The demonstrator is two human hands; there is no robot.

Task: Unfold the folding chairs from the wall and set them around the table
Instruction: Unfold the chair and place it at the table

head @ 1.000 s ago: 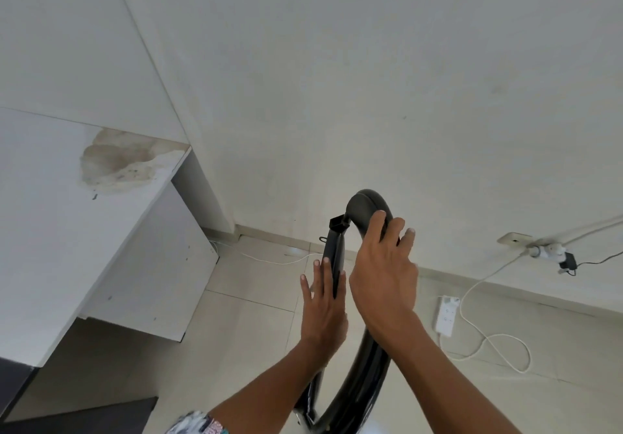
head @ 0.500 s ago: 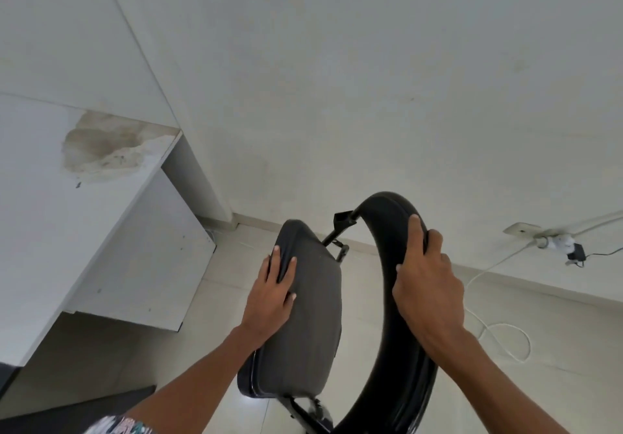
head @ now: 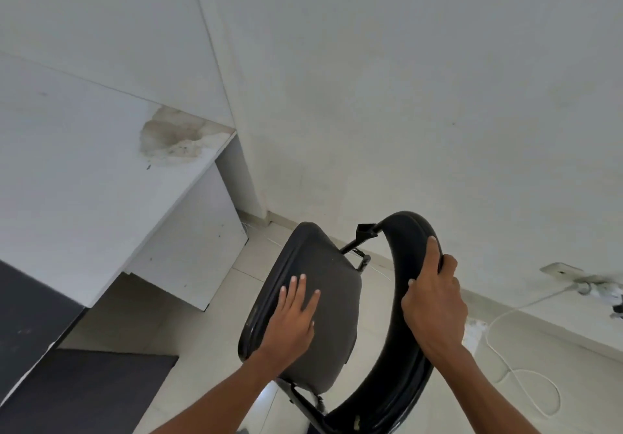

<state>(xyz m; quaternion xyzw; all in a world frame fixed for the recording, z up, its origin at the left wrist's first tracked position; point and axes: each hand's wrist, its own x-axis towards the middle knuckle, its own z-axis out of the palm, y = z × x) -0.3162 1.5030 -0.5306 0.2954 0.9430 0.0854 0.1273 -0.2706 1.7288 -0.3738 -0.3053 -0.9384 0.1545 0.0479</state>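
A black folding chair stands in front of me on the tiled floor, close to the white wall. Its padded seat (head: 330,265) is swung out to the left, nearly level. My left hand (head: 295,315) lies flat on the seat with the fingers spread. The curved black backrest (head: 404,231) rises to the right, and my right hand (head: 433,302) is wrapped around its top edge. A black metal hinge bracket (head: 362,236) joins seat and backrest. The chair's legs are mostly hidden below the seat.
A white desk (head: 84,170) with a chipped, stained corner stands at the left, a dark mat (head: 84,389) on the floor beneath it. At the right, a wall socket (head: 561,270) feeds a white cable (head: 526,376) looping across the tiles.
The chair was folded flat a second ago. The seat has since swung down and out to the left under my left hand, while my right hand closed on the backrest top.
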